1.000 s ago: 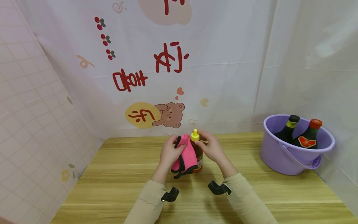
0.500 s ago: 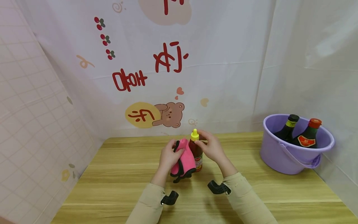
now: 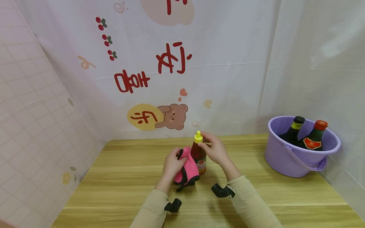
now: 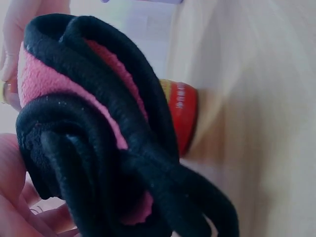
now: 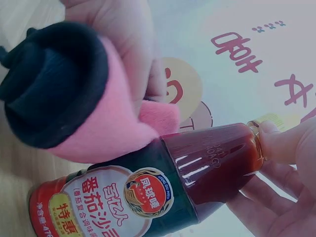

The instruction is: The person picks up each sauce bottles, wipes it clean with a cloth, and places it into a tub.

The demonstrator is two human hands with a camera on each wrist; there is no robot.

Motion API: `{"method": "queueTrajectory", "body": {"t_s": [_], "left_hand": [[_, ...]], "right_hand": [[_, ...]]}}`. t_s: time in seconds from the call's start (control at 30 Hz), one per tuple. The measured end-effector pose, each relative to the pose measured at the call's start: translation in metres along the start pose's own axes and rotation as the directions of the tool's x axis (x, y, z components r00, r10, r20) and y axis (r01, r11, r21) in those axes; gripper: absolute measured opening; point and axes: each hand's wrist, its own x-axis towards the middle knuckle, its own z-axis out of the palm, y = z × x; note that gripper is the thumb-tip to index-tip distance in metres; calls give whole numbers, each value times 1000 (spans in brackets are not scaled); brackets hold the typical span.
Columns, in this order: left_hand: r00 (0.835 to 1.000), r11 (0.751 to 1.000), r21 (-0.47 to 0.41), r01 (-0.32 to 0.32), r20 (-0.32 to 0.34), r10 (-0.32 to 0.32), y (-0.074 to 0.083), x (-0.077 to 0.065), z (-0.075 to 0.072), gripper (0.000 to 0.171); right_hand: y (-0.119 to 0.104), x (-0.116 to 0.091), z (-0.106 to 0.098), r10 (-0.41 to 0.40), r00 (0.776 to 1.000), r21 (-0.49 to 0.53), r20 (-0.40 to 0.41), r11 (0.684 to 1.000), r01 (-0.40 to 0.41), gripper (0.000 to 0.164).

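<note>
A ketchup bottle (image 3: 198,154) with a yellow nozzle cap (image 3: 198,138) stands upright on the table. My right hand (image 3: 216,152) pinches it at the neck, just below the cap; the right wrist view shows thumb and fingers on either side there. In my left hand (image 3: 172,165) is a bunched pink cloth with black edging (image 3: 190,167), held between thumb and fingers. The cloth lies against the left side of the bottle, over part of its label (image 5: 106,202). From the left wrist, folds of cloth hide most of the bottle except its red base (image 4: 183,116).
To the right on the wooden table (image 3: 128,177) stands a purple bucket (image 3: 288,161). Inside it lean a black-capped bottle (image 3: 292,131) and a red-capped bottle (image 3: 315,139). A printed white curtain (image 3: 228,79) hangs behind the table's back edge.
My left hand has slid the cloth down the bottle's side, from near the cap to mid-body, uncovering more of the bottle. The right hand keeps its hold at the neck.
</note>
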Motion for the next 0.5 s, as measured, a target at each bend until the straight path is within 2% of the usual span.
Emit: {"method": "queueTrajectory", "body": {"t_s": [0.37,0.5], "left_hand": [[999,995,90,-33,-3,34,-8,0,7,18],[1000,991,134,-24,9,23,-12,0,10,18]], "right_hand": [[0,0,0,-12,1000,14,-17,1000,12,42],[1,-1,1,-12,1000,16,-15,1000,12,42]]}}
